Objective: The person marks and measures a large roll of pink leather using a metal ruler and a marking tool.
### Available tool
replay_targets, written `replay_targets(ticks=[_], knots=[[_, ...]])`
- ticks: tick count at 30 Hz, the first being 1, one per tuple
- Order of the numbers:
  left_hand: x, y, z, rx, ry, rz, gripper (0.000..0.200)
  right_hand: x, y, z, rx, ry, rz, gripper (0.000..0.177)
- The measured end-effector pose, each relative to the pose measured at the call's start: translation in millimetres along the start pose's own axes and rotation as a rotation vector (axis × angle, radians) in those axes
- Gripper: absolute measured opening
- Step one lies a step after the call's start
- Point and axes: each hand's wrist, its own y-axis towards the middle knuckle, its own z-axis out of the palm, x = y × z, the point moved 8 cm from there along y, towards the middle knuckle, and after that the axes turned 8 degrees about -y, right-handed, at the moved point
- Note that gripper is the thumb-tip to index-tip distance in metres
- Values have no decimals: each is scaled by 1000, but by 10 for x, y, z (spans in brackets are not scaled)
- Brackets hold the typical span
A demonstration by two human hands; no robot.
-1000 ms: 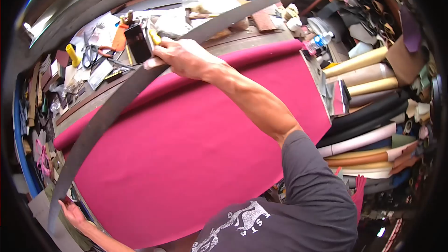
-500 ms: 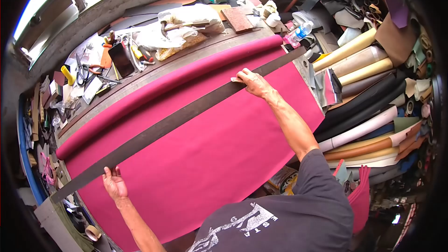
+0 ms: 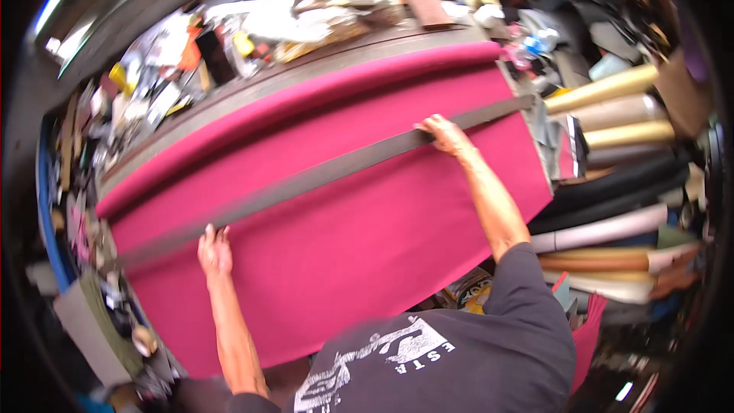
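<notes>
Left fingers: the fingers (image 3: 215,231) of the left hand (image 3: 215,252) are being held open and flat, the tips being pressed against the near edge of the long dark strip (image 3: 321,176), close to its left end; nothing is being gripped.
Right fingers: the fingers (image 3: 430,124) of the right hand (image 3: 446,136) are being laid stretched out on top of the strip, towards its right end; the hand is being pressed down flat and nothing is being clasped.
Strip: it is being held flat on the pink sheet (image 3: 367,245), running slantwise from the sheet's left edge to its right edge and overhanging a little at the right.
Pink sheet: it is being spread over the counter (image 3: 359,52), with its near part hanging over the front edge towards the person; its far part is being kept wound in a roll (image 3: 306,103), just beyond the strip and apart from it.
Progress: judged from how things lie, part of the sheet is unrolled and the strip is in place; no mark, cut or blade is being shown along the strip, so work along its edge is being judged as not yet done.
Surroundings: tools and papers (image 3: 176,69), blurred, are being kept on the far part of the counter; a bottle (image 3: 539,42) is being kept by the far right corner; rolls of material (image 3: 612,118) are being stored stacked to the right.
</notes>
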Motion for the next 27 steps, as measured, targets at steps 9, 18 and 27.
replay_targets(ticks=[9, 18, 27], knots=[[178, -7, -393, -137, 8, -42, 10, -1, 0, 248, 42, -88, 22, 65], [39, -221, -339, -243, 131, -67, 20, 437, -101, -39, -52, -72, -155, 61], [36, -393, -354, -322, 314, -147, 31, 444, -217, 43, -26, -121, -152, 69]])
